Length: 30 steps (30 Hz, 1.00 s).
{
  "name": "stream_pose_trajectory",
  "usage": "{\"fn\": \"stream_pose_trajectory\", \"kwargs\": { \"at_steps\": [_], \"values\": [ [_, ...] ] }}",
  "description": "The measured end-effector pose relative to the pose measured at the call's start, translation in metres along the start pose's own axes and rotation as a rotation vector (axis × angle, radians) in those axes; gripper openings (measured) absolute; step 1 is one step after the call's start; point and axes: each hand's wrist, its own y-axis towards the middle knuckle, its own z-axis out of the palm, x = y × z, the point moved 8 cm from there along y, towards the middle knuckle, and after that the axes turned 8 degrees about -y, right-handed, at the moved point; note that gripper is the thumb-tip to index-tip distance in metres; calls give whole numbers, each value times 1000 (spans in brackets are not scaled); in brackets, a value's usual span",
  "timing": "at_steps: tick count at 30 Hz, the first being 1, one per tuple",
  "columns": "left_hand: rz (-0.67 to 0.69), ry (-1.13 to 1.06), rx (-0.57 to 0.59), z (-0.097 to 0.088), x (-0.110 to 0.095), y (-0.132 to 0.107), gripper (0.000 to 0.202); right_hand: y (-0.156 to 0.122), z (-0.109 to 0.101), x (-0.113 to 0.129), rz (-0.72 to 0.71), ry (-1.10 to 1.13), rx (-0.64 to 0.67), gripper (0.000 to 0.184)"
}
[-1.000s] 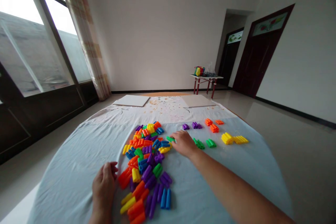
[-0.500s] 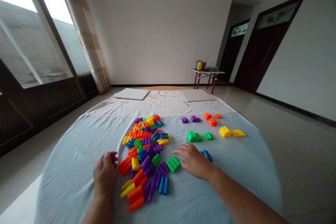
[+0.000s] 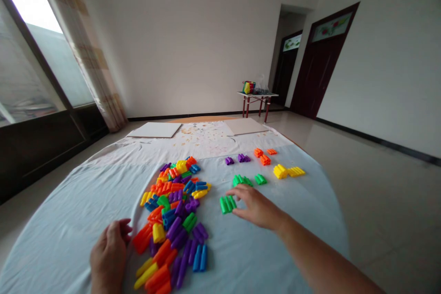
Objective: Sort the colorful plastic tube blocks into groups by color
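Note:
My right hand (image 3: 253,204) has its thumb and fingertips closed on the right side of a green plastic toy block (image 3: 227,204) made of joined tubes. Just behind that hand lies a cluster of green blocks (image 3: 240,180), with a smaller green block (image 3: 261,179) to its right. On the cloth at the left rests my left hand (image 3: 110,248), empty, its fingers loosely bent and slightly apart. Beside it spreads a mixed pile of tube blocks (image 3: 172,232) in orange, purple, blue, yellow and green.
Purple blocks (image 3: 243,158), orange blocks (image 3: 264,160) and yellow blocks (image 3: 280,171) lie in separate groups on the right. Two flat boards, a white one (image 3: 155,130) and a beige one (image 3: 246,126), lie at the table's far end. A small side table (image 3: 257,95) stands beyond.
My right hand has taken hold of the green block and moved it away from the purple one beside the pile, toward the green cluster. The view has swung right; my left hand stays by the pile.

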Motion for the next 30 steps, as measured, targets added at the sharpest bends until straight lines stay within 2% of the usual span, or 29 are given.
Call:
{"fn": "stream_pose_trajectory", "kwargs": {
  "at_steps": [3,5,8,11,14,19,23,26,30],
  "values": [
    [-4,-22,-7,0,6,4,36,-7,-30,-43,136,13,-76,42],
    [2,-20,-13,-1,8,6,36,-11,-39,-72,195,-12,-73,43],
    [12,2,-10,-1,8,7,36,-17,-38,-108,232,-79,-29,42],
    [7,10,-7,-1,8,7,37,-22,-29,-131,253,-124,12,42],
    [-4,32,-8,-2,9,8,36,-26,-16,-140,272,-147,49,43],
    [8,78,-6,-3,7,9,35,-26,2,-138,257,-91,77,44],
    [-16,70,-14,-3,6,5,34,-29,4,-142,265,26,46,42],
    [-22,57,-17,-1,2,1,34,-34,3,-151,330,85,21,34],
    [-52,44,-28,0,-1,-2,34,-37,9,-156,392,167,53,23]
  ]
}}
